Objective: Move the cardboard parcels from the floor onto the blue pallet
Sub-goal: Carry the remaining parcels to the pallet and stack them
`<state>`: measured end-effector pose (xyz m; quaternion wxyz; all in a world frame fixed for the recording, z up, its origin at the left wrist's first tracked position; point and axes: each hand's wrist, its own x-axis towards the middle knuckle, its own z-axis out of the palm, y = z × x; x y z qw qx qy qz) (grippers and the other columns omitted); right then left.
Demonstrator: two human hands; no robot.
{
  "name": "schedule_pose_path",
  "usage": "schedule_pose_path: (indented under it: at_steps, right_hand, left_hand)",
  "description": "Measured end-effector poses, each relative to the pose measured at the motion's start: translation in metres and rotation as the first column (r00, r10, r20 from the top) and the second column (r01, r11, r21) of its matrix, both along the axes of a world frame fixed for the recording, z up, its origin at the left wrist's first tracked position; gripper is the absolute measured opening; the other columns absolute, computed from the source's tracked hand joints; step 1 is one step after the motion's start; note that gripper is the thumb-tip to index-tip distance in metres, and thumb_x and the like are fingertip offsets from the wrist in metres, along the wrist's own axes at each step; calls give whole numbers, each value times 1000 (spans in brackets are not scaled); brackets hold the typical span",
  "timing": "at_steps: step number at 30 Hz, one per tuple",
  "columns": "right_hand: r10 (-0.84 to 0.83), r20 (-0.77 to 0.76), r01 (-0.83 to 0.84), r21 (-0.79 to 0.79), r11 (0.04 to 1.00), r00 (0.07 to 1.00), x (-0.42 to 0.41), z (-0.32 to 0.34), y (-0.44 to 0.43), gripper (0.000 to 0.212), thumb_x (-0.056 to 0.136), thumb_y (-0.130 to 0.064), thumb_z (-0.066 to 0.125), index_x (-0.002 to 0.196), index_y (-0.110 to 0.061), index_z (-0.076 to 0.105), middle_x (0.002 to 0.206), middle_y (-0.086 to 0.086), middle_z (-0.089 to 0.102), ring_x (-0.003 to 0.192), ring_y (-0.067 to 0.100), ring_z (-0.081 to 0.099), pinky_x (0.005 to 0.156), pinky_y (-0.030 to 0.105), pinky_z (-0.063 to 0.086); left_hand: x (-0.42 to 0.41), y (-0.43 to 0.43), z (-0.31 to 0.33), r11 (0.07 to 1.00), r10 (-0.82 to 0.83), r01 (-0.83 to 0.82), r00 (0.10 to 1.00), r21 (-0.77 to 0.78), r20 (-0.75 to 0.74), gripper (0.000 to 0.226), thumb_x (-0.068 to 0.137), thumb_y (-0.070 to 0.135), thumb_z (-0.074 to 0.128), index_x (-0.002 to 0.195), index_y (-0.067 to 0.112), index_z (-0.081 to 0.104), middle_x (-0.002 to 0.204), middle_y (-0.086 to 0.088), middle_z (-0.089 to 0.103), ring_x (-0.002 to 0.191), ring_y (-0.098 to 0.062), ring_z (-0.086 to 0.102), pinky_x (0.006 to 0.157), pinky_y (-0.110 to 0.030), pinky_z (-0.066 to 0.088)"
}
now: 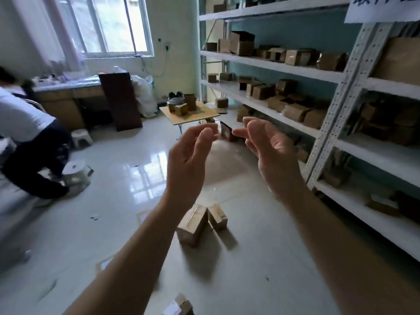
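Two taped cardboard parcels lie side by side on the glossy floor, a larger one [192, 225] and a smaller one [217, 216] to its right. Another parcel [181, 305] shows partly at the bottom edge. A darker parcel [227, 132] lies on the floor further off, beyond my fingertips. My left hand [189, 155] and my right hand [270, 148] are raised in front of me, palms facing each other, fingers apart, holding nothing. No blue pallet is in view.
White metal shelving [327, 130] full of small cardboard boxes runs along the right. A low wooden table [204, 113] with boxes stands ahead. A crouching person [27, 133] is at the left, beside a small white stool [81, 136]. A desk and a window are behind.
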<state>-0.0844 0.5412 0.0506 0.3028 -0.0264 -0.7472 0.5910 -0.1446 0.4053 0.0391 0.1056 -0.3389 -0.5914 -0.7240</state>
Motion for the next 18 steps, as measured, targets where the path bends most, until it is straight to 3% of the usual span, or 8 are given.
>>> schedule_pose_path:
  at_steps: [4, 6, 10, 14, 18]
  right_hand:
    - [142, 15, -142, -5, 990, 990, -50, -2, -53, 56, 82, -55, 48, 123, -19, 56, 111, -4, 69, 106, 5, 62, 97, 25, 46]
    - [212, 22, -212, -7, 977, 977, -71, -3, -77, 56, 82, -53, 47, 126, -17, 55, 113, -5, 68, 107, 2, 61, 99, 23, 45]
    - [345, 25, -345, 5, 939, 938, -106, -6, -114, 54, 88, -55, 47, 125, -16, 54, 115, -3, 68, 106, 0, 61, 88, 6, 45]
    - [470, 18, -470, 4, 882, 882, -136, -10, -134, 49, 84, -50, 46, 121, -20, 54, 114, 1, 67, 106, 1, 62, 83, 5, 44]
    - [570, 4, -570, -8, 821, 821, -165, -9, -146, 28, 87, -44, 47, 109, -28, 56, 106, 0, 69, 97, -6, 63, 78, 3, 43]
  left_hand:
    - [-29, -58, -2, 992, 127, -128, 991, 19, 39, 23, 92, 32, 50, 102, 17, 64, 94, 7, 69, 96, -14, 67, 83, -21, 51]
    - [-40, -83, -3, 981, 190, -191, 981, 18, 40, 29, 91, 34, 50, 105, 12, 63, 97, 3, 68, 97, -15, 66, 86, -22, 51]
    - [-58, -122, -7, 941, 338, -338, 940, 0, 52, 39, 90, 38, 49, 109, 7, 62, 100, -1, 68, 98, -14, 66, 87, -21, 50]
    - [-69, -144, -11, 880, 474, -469, 878, -74, 64, 30, 97, 29, 46, 111, 7, 61, 102, 3, 67, 97, -3, 64, 83, -11, 47]
    - [-83, -155, -8, 828, 560, -555, 826, -84, 60, 31, 94, 35, 44, 109, 14, 61, 104, -1, 67, 100, -7, 64, 86, -16, 49]
